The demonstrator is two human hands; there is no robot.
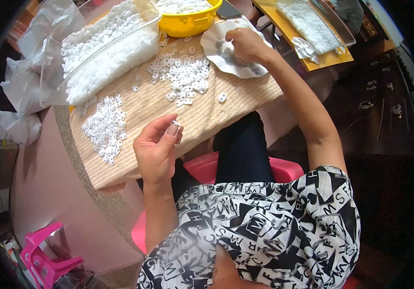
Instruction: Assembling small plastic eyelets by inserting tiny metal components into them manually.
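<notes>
Between the thumb and fingers of my left hand [155, 151] is a small white plastic piece [177, 125], held above the near edge of the cloth-covered table [144, 103]. My right hand [249, 45] reaches into a white wavy-edged dish [211, 44] at the far right of the table. Its fingers are pinched together over tiny grey parts [232, 59]; whatever they hold is hidden. Small white plastic pieces with holes [187, 77] lie loosely heaped in the middle. Another heap of similar pieces [104, 127] is at the left, and one piece [222, 98] lies apart near the dish.
A clear plastic bin [48, 79] full of white pieces stands at the far left. Behind the table are a yellow basin [183, 25] and a dark phone [228, 9]. A tray of white pieces [310, 29] sits at the far right. A pink stool [48, 250] stands lower left.
</notes>
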